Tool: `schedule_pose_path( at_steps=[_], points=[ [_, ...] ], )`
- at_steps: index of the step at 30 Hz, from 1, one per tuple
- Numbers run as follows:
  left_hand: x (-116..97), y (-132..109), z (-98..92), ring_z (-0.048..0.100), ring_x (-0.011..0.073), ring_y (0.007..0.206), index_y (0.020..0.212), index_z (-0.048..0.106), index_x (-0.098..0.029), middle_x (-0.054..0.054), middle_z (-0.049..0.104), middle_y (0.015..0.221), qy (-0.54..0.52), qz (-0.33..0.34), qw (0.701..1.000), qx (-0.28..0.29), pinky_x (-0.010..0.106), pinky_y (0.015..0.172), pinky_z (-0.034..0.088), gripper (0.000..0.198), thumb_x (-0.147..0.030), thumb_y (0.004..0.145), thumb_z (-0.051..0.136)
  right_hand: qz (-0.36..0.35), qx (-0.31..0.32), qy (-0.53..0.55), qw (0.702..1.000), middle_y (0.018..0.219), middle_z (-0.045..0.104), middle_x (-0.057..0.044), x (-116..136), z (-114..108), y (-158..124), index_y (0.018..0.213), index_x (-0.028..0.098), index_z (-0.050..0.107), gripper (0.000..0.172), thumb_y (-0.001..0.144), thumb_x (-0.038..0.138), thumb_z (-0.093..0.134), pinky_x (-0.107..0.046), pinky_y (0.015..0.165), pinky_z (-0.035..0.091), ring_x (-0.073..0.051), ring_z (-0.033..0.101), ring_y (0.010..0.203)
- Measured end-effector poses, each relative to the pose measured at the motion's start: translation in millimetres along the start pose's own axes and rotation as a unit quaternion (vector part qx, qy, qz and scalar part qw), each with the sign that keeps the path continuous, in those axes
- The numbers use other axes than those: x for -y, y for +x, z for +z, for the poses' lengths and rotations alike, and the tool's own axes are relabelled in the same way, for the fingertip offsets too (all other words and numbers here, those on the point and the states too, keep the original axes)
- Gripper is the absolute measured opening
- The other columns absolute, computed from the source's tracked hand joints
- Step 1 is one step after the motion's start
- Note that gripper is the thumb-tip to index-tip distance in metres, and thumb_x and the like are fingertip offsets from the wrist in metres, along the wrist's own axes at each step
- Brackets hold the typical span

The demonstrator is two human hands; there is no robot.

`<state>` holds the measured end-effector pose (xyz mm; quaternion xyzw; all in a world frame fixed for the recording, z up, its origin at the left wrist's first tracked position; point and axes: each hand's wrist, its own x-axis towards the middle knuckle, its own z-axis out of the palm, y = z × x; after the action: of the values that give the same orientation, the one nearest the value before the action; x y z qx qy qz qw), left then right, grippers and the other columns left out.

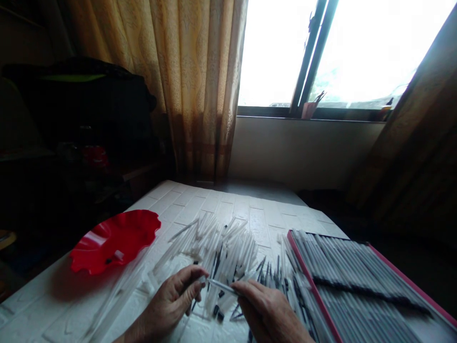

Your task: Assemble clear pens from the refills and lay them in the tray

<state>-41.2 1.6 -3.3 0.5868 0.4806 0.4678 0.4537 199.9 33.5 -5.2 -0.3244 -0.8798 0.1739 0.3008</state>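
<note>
My left hand [174, 297] is closed, with thumb and forefinger pinching a small translucent piece whose kind I cannot make out. My right hand [266, 305] grips a slim pen barrel [223, 286], its tip pointing left and reaching to the left fingertips. Whether the two parts touch cannot be made out. Beyond and below the hands lies a loose heap of translucent pen barrels [232, 250]. Dark pen refills [269, 274] are scattered beside my right hand, and small black caps [218, 312] lie between the hands.
At the left stands a red scalloped bowl [117, 233] with a few small bits inside. A red-edged box [360, 267] at the right holds rows of pens. The white brick-patterned table [257, 219] reaches toward the curtain [200, 85] and window.
</note>
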Motion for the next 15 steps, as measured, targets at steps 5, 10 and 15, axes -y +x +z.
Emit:
schedule_pose_path(
  at_steps=[5, 10, 15],
  points=[
    [-1, 3, 2.7, 0.066, 0.0195, 0.074, 0.1, 0.054, -0.022, 0.005, 0.069, 0.086, -0.142, -0.041, 0.989, -0.011, 0.023, 0.049, 0.048, 0.047, -0.063, 0.079, 0.062, 0.012, 0.032, 0.009, 0.999, 0.089, 0.071, -0.008, 5, -6, 1, 0.11, 0.021, 0.061, 0.03, 0.094, 0.023, 0.036, -0.022, 0.063, 0.047, -0.017, 0.069, 0.074],
    [-4, 4, 4.6, 0.069, 0.0228, 0.08, 0.116, 0.05, -0.023, 0.009, 0.073, 0.093, -0.206, -0.086, 0.973, -0.06, 0.024, 0.05, 0.049, 0.061, -0.062, 0.073, 0.07, -0.001, 0.066, 0.013, 0.998, 0.09, 0.073, -0.007, 9, -4, 2, 0.107, 0.022, 0.061, 0.028, 0.091, 0.019, 0.039, -0.02, 0.061, 0.047, -0.016, 0.07, 0.072],
    [-12, 1, 7.5, 0.07, 0.0224, 0.085, 0.099, 0.052, -0.023, 0.007, 0.074, 0.095, -0.218, -0.101, 0.968, -0.073, 0.025, 0.056, 0.049, 0.049, -0.06, 0.073, 0.071, -0.002, 0.072, 0.002, 0.997, 0.088, 0.073, -0.005, 7, 6, 0, 0.108, 0.024, 0.06, 0.027, 0.09, 0.019, 0.04, -0.02, 0.061, 0.047, -0.017, 0.071, 0.072]
  ],
)
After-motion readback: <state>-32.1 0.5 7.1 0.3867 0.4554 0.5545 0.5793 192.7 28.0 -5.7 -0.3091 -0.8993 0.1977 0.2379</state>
